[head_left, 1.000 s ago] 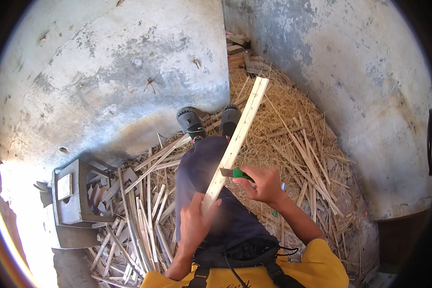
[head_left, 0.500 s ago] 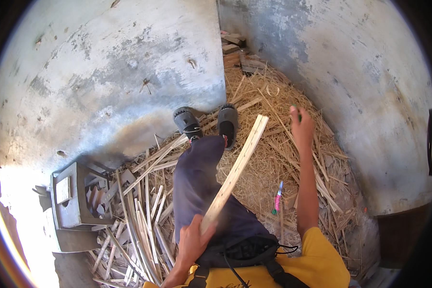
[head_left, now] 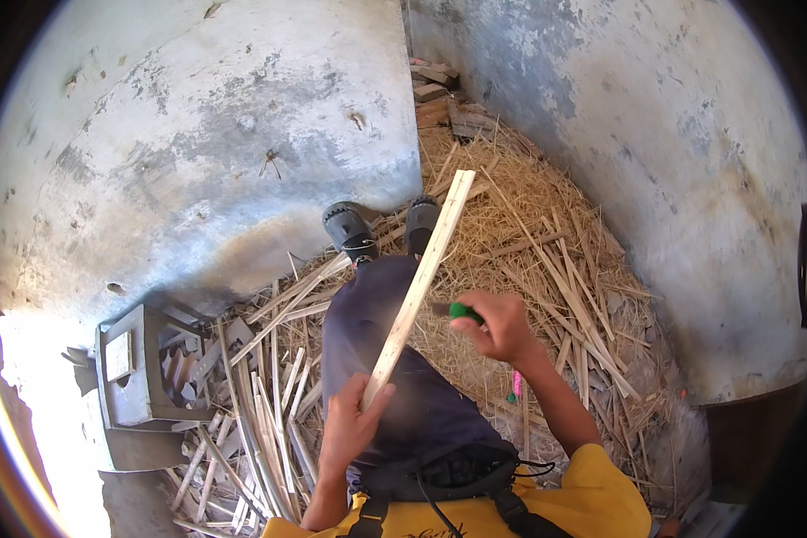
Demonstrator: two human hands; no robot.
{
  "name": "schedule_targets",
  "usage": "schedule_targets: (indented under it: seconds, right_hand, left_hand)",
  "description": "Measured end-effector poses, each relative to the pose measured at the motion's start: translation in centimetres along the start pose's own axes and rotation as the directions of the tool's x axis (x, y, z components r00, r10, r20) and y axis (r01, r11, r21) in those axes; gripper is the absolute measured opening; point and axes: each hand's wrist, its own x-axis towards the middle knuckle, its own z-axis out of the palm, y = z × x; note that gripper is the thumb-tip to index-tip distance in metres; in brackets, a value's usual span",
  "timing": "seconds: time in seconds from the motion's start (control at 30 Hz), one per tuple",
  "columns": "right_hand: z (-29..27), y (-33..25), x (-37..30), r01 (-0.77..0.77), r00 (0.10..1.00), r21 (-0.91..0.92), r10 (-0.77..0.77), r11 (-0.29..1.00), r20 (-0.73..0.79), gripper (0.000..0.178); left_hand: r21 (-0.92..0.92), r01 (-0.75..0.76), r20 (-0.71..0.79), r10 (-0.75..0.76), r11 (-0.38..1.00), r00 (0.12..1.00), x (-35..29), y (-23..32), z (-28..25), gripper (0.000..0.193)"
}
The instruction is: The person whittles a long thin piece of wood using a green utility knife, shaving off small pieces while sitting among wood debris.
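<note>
My left hand (head_left: 354, 426) is closed round the lower end of a long, pale wooden strip (head_left: 426, 269). The strip slants up and away over my lap, its far end near my feet. To its right, my right hand (head_left: 502, 329) grips a green-handled knife (head_left: 465, 311). A short stretch of dark blade shows from the fist, pointing toward the strip but apart from it. Below the right forearm, a pink-handled knife (head_left: 516, 386) lies on the shavings, its blade now hidden by the arm.
Thin curled shavings (head_left: 511, 215) cover the floor ahead and to the right. A pile of long strips (head_left: 273, 421) lies at the left, beside a grey box-like frame (head_left: 139, 368). Stained walls (head_left: 242, 117) rise at left and right, with wood pieces (head_left: 435, 81) stacked at the far corner.
My right hand has come back from the far right, bringing the green-handled knife close to the strip. The strip has tilted more upright, its far end shifting left and away.
</note>
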Motion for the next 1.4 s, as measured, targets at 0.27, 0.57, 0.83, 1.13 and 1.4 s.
schedule_targets:
  seconds: [0.27, 0.57, 0.83, 1.13, 1.4]
  right_hand:
    - [0.6, -0.7, 1.4, 0.119, 0.992, -0.115, -0.123, 0.986, -0.029, 0.029]
    - [-2.2, 9.2, 4.1, -0.299, 0.922, -0.235, 0.217, 0.925, -0.320, 0.053]
    - [-10.1, 16.8, 1.0, -0.668, 0.744, -0.239, 0.638, 0.705, -0.197, 0.068]
    - [-2.7, 9.7, -0.3, -0.586, 0.808, 0.478, 0.512, 0.654, 0.291, 0.044]
    - [-0.3, 0.5, 3.5, -0.322, 0.825, 0.785, 0.564, 0.529, -0.041, 0.043]
  left_hand:
    - [0.042, -0.087, 0.018, 0.086, 0.995, 0.996, -0.8, 1.2, 0.1, 0.026]
    - [0.129, 0.008, 0.058, -0.016, 0.992, 0.998, -3.2, 0.4, 0.1, 0.032]
    - [0.162, 0.102, -0.116, -0.084, 0.981, 0.990, -4.0, -1.1, -2.0, 0.039]
    - [0.180, -0.050, -0.152, 0.078, 0.982, 0.985, -0.4, -0.4, 0.2, 0.038]
    - [0.129, -0.044, -0.045, 0.050, 0.991, 0.998, -0.2, 0.9, 0.5, 0.037]
